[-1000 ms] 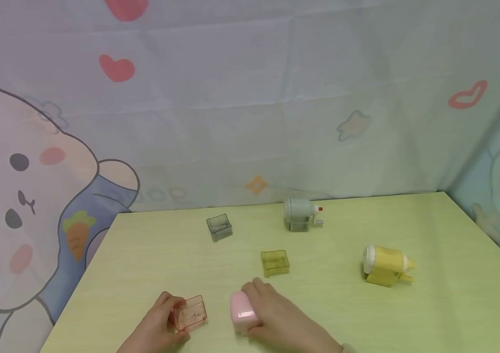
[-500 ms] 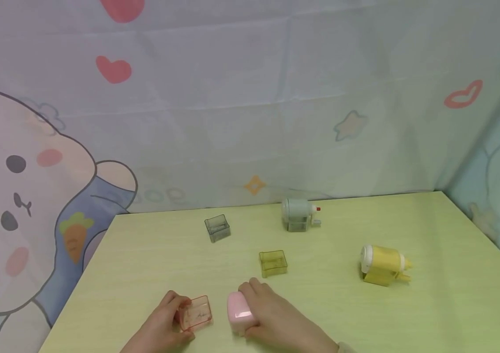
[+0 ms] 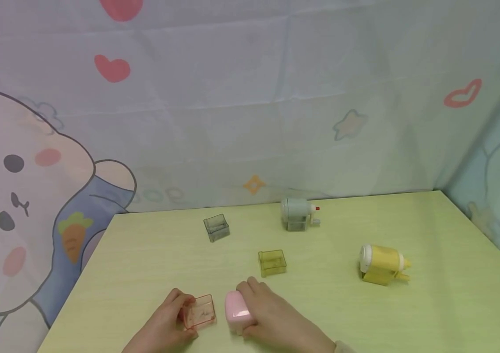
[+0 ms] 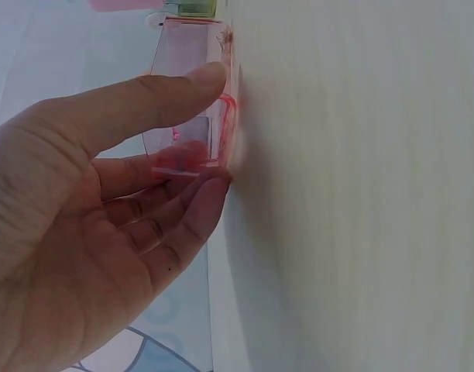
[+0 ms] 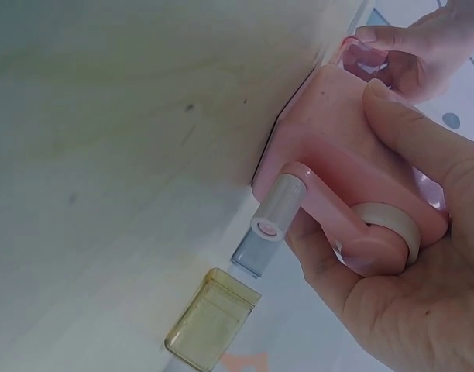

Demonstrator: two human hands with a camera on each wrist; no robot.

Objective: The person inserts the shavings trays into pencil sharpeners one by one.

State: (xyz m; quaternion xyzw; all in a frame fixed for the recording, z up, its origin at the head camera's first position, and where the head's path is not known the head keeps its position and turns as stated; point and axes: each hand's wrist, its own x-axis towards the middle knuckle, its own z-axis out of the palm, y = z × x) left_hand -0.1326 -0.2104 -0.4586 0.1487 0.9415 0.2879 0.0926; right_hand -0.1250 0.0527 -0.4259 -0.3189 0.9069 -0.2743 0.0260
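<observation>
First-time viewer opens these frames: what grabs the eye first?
Probably the big cartoon animal, lying sideways on the backdrop at the head view's left. Next, at bottom centre, the glossy pink sharpener gripped by the right hand, beside the clear red tray held in the left hand. Then the yellow sharpener, alone on the table's right side.

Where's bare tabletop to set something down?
Bare: pale-yellow tabletop right of the right hand, nearer than the barrel-shaped yellow plastic sharpener; also between the left hand and rectangular grey clear-plastic tray. Crowded: the narrow gap between the rectangular clear-red plastic tray and boxy pink plastic sharpener.
</observation>
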